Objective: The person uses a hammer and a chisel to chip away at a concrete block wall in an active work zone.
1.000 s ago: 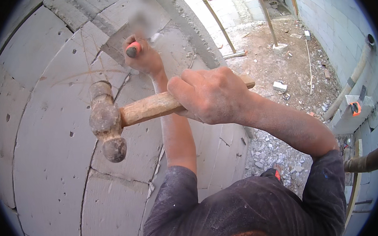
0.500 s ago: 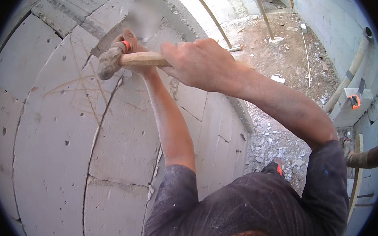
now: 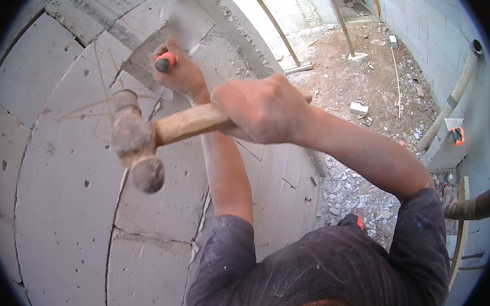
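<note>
My left hand [image 3: 184, 75] is wrapped round the orange grip of a chisel [image 3: 164, 63], its dark butt end pointing back at me. The blade is hidden behind my fingers, toward a recess cut in the pale grey block wall [image 3: 67, 175]. My right hand [image 3: 265, 109] is closed on the wooden handle of a ball-peen hammer [image 3: 134, 134]. The slightly blurred steel head hangs in front of the wall, to the left of and below the chisel, apart from it. Brown lines are scrawled on the blocks behind it.
Rubble [image 3: 360, 196] covers the ground at the wall's foot. Beyond stand slanted poles [image 3: 338, 18]. At right, a pipe [image 3: 454, 95] leans on another block wall [image 3: 428, 24], near a block [image 3: 446, 152] with an orange-handled tool [image 3: 457, 135].
The hammer has swung back from the chisel, down and toward me, uncovering the chisel's end. My right hand has moved lower and rightward; my left keeps its hold.
</note>
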Demonstrator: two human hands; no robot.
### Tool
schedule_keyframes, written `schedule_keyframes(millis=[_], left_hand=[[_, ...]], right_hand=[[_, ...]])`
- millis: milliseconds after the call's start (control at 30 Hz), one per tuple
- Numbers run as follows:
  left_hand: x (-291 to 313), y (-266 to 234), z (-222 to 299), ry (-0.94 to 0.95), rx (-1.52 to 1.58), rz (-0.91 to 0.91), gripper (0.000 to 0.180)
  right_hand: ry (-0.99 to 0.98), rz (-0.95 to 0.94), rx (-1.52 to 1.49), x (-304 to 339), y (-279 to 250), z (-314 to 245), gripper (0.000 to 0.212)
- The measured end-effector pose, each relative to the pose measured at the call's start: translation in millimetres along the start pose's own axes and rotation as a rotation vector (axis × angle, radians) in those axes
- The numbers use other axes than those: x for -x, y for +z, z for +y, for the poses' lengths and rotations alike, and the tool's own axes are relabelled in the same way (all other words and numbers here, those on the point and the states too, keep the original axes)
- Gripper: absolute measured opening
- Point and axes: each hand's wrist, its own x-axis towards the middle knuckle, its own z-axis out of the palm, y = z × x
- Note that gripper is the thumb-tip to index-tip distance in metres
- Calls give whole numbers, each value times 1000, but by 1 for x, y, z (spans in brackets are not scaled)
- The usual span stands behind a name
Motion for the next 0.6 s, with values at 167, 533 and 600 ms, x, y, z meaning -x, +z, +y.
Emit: schedule_keyframes(millis=[167,533,600], left_hand=[[-10,-1,-23,123,149,124,30],[-4,-6,-13,115,-40,-27,31],[-2,0,-15,109,-40,-11,30]], right_hand=[[199,-210,-8,-21,-12,-11,30],[129,-150,-21,-3,-12,-24,31],[5,-5,-81,-1,-10,-22,34]])
